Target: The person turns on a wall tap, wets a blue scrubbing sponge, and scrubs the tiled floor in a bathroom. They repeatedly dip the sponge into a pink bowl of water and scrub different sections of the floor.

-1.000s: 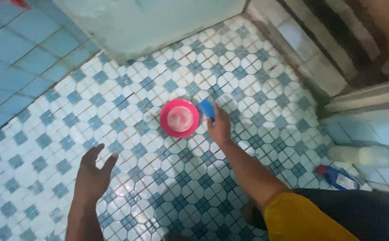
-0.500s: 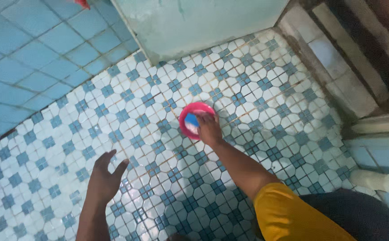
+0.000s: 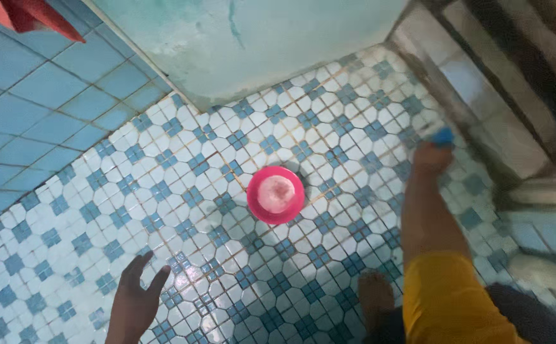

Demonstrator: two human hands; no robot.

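**Scrubbing near the door step, bowl left mid-floor**

Head cam: right hand is stretched out with the arm straight, clenched round one blue scrub pad by the raised step. Left hand hangs low over the tiled floor, fingers spread, grasping nothing. One pink bowl sits between them, well apart from both.

blurred right hand hiding most of blue object, left hand cropped
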